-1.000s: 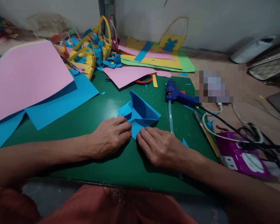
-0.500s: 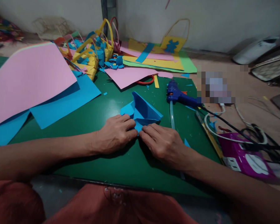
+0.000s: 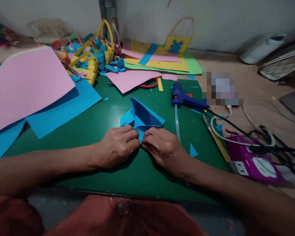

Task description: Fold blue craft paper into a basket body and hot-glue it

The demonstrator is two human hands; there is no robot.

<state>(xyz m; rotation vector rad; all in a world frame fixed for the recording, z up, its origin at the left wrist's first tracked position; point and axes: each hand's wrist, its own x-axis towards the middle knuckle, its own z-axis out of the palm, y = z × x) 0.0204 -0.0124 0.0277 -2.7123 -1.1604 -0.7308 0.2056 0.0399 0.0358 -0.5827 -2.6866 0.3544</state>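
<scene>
A folded piece of blue paper (image 3: pixel 147 114) stands partly opened up on the green table (image 3: pixel 93 173), its pocket facing upward. My left hand (image 3: pixel 120 144) pinches its near left edge, the fingers curled in. Close beside it, my right hand (image 3: pixel 162 144) grips the near right edge, fingertips almost meeting those of the left. The near corner of the paper lies between the two hands, and the fingers hide part of it. To the right of the paper lies a blue glue gun (image 3: pixel 184 98) with a clear glue stick (image 3: pixel 177 121) sticking out of it.
Large pink (image 3: pixel 29 85) and blue sheets (image 3: pixel 64 108) cover the left side. Behind are yellow paper baskets (image 3: pixel 90 67), a pink sheet (image 3: pixel 131 80) over red-handled scissors (image 3: pixel 151 84), and stacked coloured sheets (image 3: pixel 162 62). A purple power strip (image 3: pixel 255 160) with cables sits at right.
Both hands keep their pinch on the blue paper and have shifted only slightly, the right one a little more upright. The whole view has moved a little to the right.
</scene>
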